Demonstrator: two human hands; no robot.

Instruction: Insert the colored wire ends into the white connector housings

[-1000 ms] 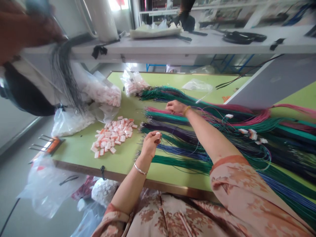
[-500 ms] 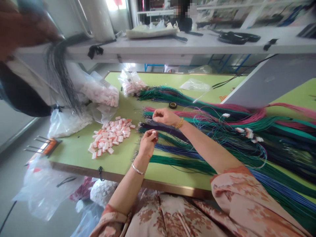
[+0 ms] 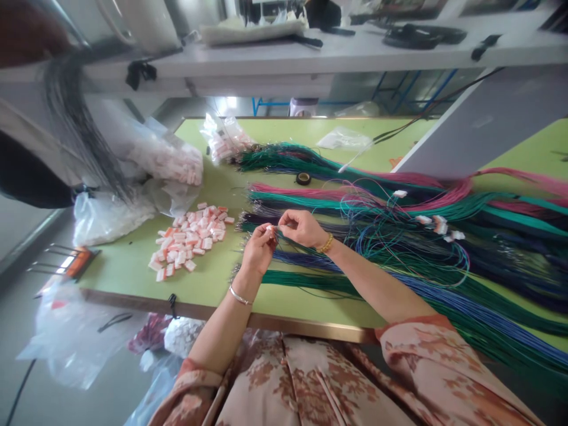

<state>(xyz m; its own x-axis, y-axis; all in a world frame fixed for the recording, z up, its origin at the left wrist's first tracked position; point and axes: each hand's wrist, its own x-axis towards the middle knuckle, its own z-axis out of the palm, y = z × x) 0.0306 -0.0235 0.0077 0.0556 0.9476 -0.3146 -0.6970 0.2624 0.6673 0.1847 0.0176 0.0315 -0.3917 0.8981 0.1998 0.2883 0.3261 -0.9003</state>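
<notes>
Between the fingertips of my left hand is a small white-and-orange connector housing. My right hand is pinched closed right beside it, with a thin dark wire at its fingertips; whether the wire's tip is inside the housing I cannot tell. Under and around both hands lie long wire bundles, among them a pink bundle, a blue bundle and a green bundle. Their metal-tipped ends point left. A loose pile of connector housings lies to the left of my left hand.
Bags of housings stand at the back left. A roll of black tape sits behind my hands. Tangled wires with white connectors lie at right. A white shelf crosses above the green table, and its support slants down at right.
My right hand has come down from the bundles to meet my left hand, and their fingertips are now together at the connector housing. The camera view has shifted slightly.
</notes>
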